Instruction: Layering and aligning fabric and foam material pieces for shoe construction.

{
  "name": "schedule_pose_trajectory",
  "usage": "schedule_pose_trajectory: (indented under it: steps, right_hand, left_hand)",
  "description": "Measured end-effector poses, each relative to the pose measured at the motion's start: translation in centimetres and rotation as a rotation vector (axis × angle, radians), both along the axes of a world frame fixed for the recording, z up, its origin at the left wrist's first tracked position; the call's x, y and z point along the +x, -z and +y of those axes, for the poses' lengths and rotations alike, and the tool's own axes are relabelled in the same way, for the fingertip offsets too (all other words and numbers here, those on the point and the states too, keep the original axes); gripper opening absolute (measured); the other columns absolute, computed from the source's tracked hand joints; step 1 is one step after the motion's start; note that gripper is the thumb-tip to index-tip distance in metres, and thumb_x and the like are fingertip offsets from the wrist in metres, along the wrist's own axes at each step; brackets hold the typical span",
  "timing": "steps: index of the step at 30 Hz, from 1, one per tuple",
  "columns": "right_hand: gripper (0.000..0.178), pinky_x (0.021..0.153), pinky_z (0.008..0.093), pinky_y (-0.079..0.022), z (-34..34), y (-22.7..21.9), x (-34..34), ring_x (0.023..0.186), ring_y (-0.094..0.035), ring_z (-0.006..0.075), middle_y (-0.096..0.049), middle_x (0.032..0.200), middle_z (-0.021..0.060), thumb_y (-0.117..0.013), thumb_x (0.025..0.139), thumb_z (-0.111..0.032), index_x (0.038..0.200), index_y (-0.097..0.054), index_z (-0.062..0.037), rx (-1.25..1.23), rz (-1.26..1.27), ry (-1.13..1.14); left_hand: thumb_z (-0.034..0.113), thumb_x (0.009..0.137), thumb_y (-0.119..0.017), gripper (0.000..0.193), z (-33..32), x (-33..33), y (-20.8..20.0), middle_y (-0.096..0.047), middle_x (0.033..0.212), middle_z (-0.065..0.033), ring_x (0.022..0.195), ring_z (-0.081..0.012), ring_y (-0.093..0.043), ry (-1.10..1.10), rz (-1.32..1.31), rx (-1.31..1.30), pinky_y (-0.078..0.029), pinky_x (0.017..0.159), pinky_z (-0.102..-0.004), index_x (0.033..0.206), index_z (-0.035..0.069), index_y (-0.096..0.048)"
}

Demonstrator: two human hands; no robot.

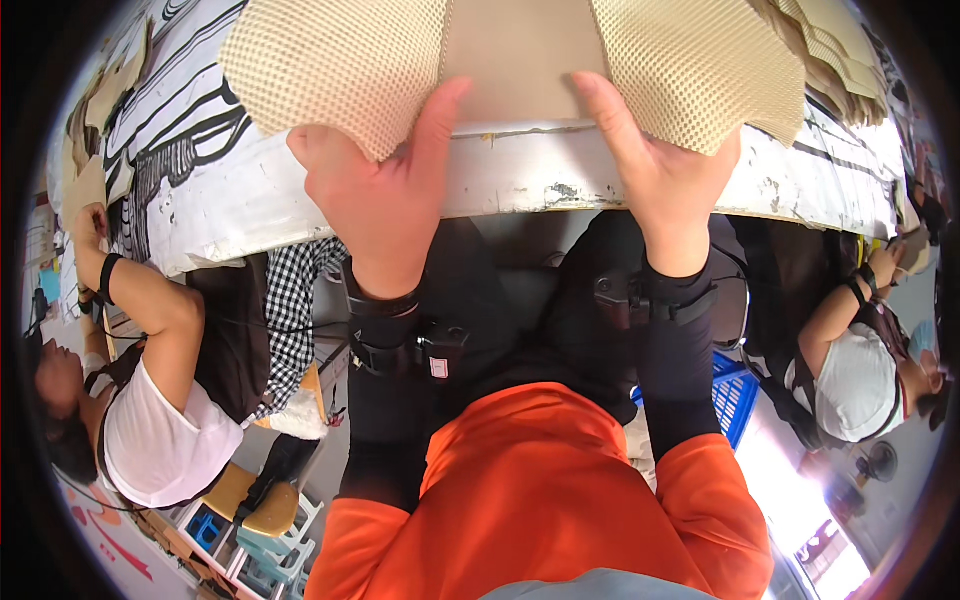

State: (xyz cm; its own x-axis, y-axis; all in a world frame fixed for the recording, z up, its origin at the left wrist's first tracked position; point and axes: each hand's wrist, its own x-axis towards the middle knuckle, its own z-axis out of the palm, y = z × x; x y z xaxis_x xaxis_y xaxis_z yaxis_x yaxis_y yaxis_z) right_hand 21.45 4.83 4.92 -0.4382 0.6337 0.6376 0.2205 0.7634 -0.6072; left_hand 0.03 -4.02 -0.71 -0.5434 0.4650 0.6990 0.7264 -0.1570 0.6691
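Observation:
A beige piece of fabric (340, 70) lies at the front edge of the table, with textured mesh panels on both sides and a smooth tan strip (522, 60) between them. My left hand (378, 190) grips the lower edge of the left mesh panel, its thumb on top along the seam. On the other side my right hand (668, 170) pinches the right mesh panel (690, 70) the same way, thumb on the smooth strip's border. The fingers of both hands are partly hidden under the fabric. The top of the piece runs out of view.
More tan pieces are stacked at the table's right (840, 60) and left (110, 90). The white table edge (540, 185) runs in front of me. Co-workers sit at the left (150, 430) and right (860, 390). A blue plastic crate (735, 400) stands below on the right.

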Motion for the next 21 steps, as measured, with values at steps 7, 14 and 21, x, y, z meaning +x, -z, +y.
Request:
schedule_pose_trajectory:
  steps: [7,14,21]
  right_hand:
    - [0.033,0.085,0.0424,-0.049,0.6,3.8,-1.1,0.09,-0.067,0.0344,-0.074,0.098,0.0087,-0.091,0.076,-0.024,0.102,-0.078,-0.0084,0.188,-0.003,0.23]
    - [0.031,0.08,0.0371,-0.051,0.7,3.6,-1.6,0.084,-0.069,0.0279,-0.075,0.095,0.0077,-0.092,0.077,-0.021,0.099,-0.078,-0.0046,0.304,-0.01,0.342]
    - [0.032,0.078,0.0345,-0.053,0.3,3.6,-1.5,0.082,-0.069,0.0247,-0.075,0.094,0.0084,-0.093,0.077,-0.021,0.096,-0.077,-0.0015,0.267,-0.073,0.347]
  left_hand:
    - [0.021,0.075,-0.094,0.032,0.1,0.1,-1.4,-0.074,0.086,-0.0128,0.077,-0.0248,-0.065,-0.02,0.235,-0.139,-0.049,0.069,-0.0395,0.087,-0.001,-0.074]
    - [0.028,0.072,-0.097,0.049,-0.2,0.0,-1.1,-0.06,0.072,-0.0143,0.068,-0.0322,-0.054,-0.105,0.348,-0.255,-0.043,0.062,-0.0437,0.068,-0.001,-0.057]
    - [0.038,0.076,-0.091,0.057,0.3,-0.2,-0.7,-0.045,0.06,-0.0079,0.066,-0.0308,-0.045,-0.047,0.341,-0.182,-0.034,0.072,-0.0421,0.061,0.007,-0.046]
